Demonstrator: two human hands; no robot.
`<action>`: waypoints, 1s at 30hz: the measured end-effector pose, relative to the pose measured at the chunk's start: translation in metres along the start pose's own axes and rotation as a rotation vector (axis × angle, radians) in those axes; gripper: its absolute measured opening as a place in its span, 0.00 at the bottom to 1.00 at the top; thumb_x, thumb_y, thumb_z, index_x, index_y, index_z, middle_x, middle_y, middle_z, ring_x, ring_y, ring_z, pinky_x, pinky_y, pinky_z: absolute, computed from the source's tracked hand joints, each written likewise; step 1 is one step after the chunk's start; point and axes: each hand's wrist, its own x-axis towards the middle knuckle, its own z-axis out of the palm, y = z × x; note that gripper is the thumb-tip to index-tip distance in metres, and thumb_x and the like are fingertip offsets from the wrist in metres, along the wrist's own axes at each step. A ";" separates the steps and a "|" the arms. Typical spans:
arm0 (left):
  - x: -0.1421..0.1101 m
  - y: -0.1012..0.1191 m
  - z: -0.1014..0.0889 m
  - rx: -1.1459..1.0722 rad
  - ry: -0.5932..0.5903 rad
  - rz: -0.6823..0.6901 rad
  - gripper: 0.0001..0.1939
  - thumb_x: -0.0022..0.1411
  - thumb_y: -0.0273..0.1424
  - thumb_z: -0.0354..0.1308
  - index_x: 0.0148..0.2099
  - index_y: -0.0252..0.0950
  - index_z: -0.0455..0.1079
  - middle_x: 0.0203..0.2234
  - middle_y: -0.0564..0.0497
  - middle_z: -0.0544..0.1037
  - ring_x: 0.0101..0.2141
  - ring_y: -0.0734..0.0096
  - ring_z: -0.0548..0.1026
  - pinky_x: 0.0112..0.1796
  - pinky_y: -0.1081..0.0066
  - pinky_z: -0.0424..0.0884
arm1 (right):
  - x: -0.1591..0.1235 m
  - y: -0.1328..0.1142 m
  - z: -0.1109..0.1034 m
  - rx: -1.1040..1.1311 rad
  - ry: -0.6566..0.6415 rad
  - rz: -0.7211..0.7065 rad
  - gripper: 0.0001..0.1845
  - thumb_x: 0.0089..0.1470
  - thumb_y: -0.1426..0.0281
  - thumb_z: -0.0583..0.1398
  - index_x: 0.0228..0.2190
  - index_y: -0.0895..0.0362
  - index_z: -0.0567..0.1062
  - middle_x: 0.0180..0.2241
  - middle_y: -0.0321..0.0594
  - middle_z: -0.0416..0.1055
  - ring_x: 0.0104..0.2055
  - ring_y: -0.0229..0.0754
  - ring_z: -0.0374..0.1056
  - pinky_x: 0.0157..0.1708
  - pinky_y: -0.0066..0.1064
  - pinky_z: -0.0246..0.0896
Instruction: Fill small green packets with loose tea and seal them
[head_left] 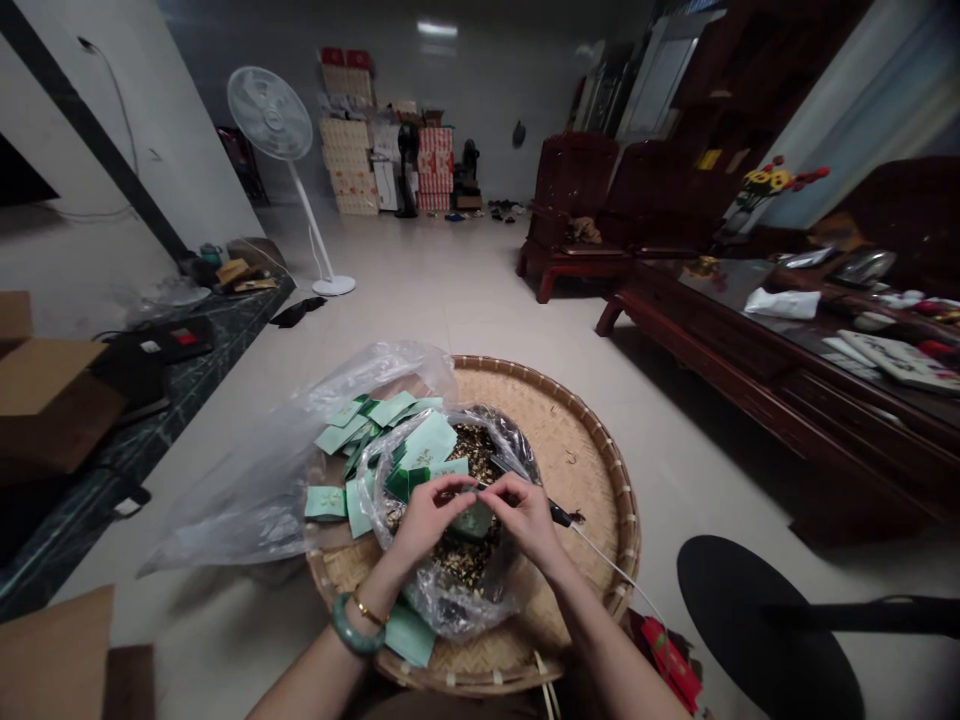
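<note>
My left hand [429,517] and my right hand [527,517] meet over a clear plastic bag of dark loose tea [457,560] that sits on a round woven bamboo tray [592,470]. Both hands pinch a small green packet [475,519] between them, fingers closed on its top edge. Several more green packets [375,440] lie in a loose heap at the tray's left. A green bangle and a thin gold bracelet ring my left wrist [356,622]. A dark-handled tool with a white cord [559,515] lies just right of my right hand.
A large clear plastic bag [262,480] spreads off the tray's left side. A dark wooden table [787,370] and chairs [570,215] stand at right, a black round stool [757,630] near right. A standing fan [274,120] and stacked boxes [352,150] are far back. Cardboard boxes [45,390] sit left.
</note>
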 end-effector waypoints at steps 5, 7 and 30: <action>0.000 -0.001 -0.002 0.080 0.084 0.044 0.10 0.48 0.35 0.65 0.25 0.33 0.77 0.22 0.49 0.79 0.27 0.66 0.72 0.31 0.72 0.67 | -0.003 0.001 -0.002 0.163 -0.050 0.178 0.13 0.39 0.60 0.67 0.23 0.57 0.77 0.22 0.37 0.72 0.24 0.39 0.65 0.27 0.30 0.62; -0.002 -0.005 -0.001 0.056 0.099 0.060 0.10 0.49 0.36 0.65 0.25 0.33 0.78 0.22 0.50 0.79 0.26 0.67 0.72 0.31 0.72 0.67 | -0.004 0.001 -0.002 0.191 -0.070 0.212 0.14 0.39 0.59 0.67 0.22 0.57 0.76 0.21 0.36 0.71 0.23 0.38 0.64 0.25 0.30 0.60; -0.006 -0.018 -0.012 0.103 -0.129 -0.096 0.17 0.47 0.40 0.65 0.30 0.30 0.71 0.23 0.52 0.76 0.25 0.70 0.71 0.28 0.73 0.64 | -0.013 0.058 -0.030 -0.733 0.043 -0.119 0.27 0.49 0.72 0.60 0.52 0.52 0.68 0.47 0.48 0.69 0.49 0.54 0.65 0.47 0.47 0.63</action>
